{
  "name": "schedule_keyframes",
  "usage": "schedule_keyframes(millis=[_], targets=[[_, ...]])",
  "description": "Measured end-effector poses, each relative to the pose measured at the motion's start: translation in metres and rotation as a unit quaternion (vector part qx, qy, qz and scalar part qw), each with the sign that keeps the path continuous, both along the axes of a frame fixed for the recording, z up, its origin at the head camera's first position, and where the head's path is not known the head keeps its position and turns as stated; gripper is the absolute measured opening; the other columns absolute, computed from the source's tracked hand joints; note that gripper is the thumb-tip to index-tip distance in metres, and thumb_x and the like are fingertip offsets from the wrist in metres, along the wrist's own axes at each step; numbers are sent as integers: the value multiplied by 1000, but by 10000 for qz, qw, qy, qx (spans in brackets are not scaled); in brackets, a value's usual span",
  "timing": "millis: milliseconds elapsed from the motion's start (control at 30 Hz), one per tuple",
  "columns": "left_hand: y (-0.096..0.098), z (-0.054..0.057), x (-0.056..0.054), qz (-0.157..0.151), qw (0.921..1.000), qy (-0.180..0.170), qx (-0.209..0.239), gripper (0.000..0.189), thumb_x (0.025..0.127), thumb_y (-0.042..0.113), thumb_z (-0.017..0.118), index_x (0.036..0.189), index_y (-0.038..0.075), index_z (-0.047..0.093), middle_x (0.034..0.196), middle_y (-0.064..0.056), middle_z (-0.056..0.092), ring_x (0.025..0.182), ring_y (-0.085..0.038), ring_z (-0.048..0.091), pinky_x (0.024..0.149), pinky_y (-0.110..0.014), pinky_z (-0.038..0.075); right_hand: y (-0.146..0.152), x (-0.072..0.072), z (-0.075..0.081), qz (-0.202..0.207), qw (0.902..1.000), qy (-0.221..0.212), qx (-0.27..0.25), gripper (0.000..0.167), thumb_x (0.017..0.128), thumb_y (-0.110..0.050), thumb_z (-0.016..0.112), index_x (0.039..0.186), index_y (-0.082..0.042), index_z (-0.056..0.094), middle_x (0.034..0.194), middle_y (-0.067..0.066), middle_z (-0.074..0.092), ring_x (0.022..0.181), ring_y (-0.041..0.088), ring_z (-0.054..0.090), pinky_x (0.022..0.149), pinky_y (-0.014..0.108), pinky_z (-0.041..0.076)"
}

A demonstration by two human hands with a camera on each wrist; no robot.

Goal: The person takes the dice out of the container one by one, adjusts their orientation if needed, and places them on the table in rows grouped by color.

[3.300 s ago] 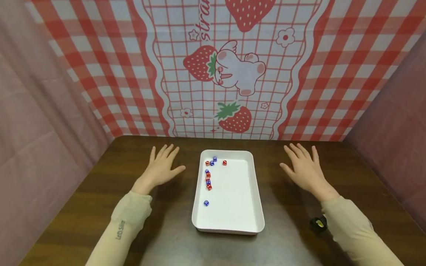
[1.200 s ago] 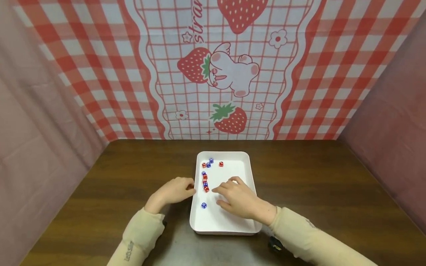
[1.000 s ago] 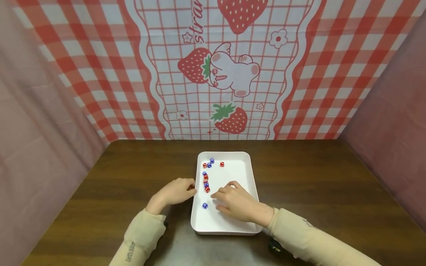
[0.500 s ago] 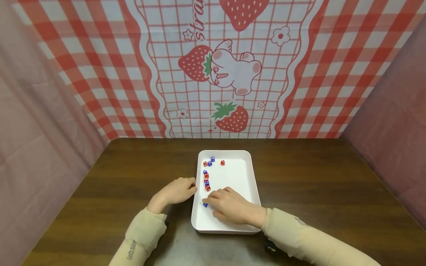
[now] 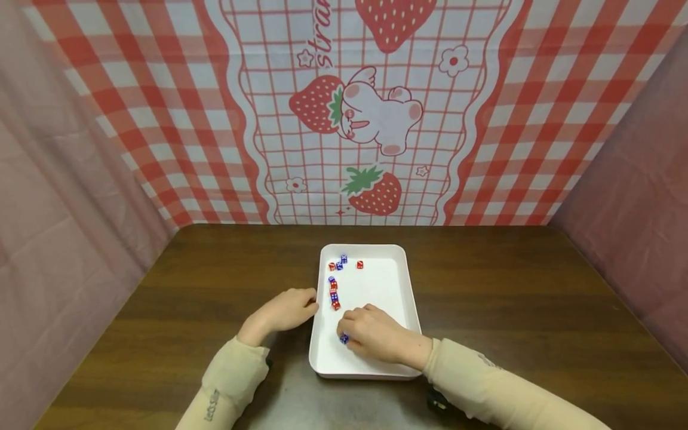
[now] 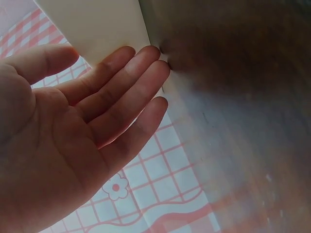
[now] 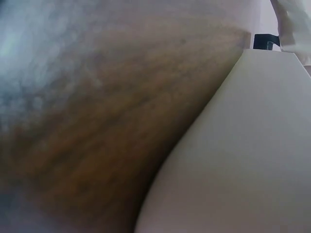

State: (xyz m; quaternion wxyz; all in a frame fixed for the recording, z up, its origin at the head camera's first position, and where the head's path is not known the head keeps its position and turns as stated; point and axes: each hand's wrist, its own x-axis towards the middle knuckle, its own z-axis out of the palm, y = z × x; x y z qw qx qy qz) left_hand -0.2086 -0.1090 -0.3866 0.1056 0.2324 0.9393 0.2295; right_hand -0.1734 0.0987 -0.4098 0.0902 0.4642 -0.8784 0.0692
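Die [image 5: 344,339] pinched in the right hand [image 5: 376,335]

It is blue with white pips and sits inside the white tray [image 5: 371,286], in the near half toward the left wall. The right hand's grip is closed down on it, fingers and thumb curled in close; whether it touches the tray floor cannot be told. Beyond, along the left wall, runs a row [image 5: 334,292] of five dice: blue, red, red, blue, red from far to near. Farther up lies a cluster [image 5: 339,266] of one red and two blue, with a lone red die [image 5: 360,264] to its right. The left hand [image 5: 285,309] is outside the tray, fingertips at its left wall; its grip is loose, fingers gently bent, thumb apart, with hold of nothing. The tray stands on a brown worktop [image 5: 484,286]. Behind hangs a red-and-white cloth [image 5: 376,113] with strawberries; pink drapes [image 5: 70,179] flank it. Pale sleeves [image 5: 478,379] cover both forearms.
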Motion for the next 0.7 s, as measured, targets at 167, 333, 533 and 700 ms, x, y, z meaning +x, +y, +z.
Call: schedule_keyframes(millis=[167,333,533,700], targets=[[0,-1,1,19,10000,14,-25,16,90,19,49,75,13,50,61,1,43,60,-14,44,56,-29,36,1,0,0,-33,10000,-76,5,8,75,-16,66,82,-17,62,80,-7,59,73,9,55,66,26,41],[0,-1,2,41,10000,-6,-90,16,90,20,49,76,13,51,62,1,44,60,-15,44,57,-30,36,6,-1,-1,-62,9998,-155,-108,8,75,-16,67,80,-17,61,75,-8,57,69,7,54,66,26,42],[0,0,2,28,9999,94,-112,16,90,20,49,75,13,50,62,0,45,61,-15,45,58,-30,37,12,-3,3,-211,9987,-437,-177,8,75,-14,66,81,-16,62,75,-8,58,69,6,54,70,28,44],[0,0,2,-2,9998,141,-127,14,89,19,50,76,13,51,63,0,46,61,-16,45,58,-31,37,16,-5,6,-234,9986,-389,-259,8,76,-13,66,82,-16,63,76,-7,61,71,7,57,72,29,45]])
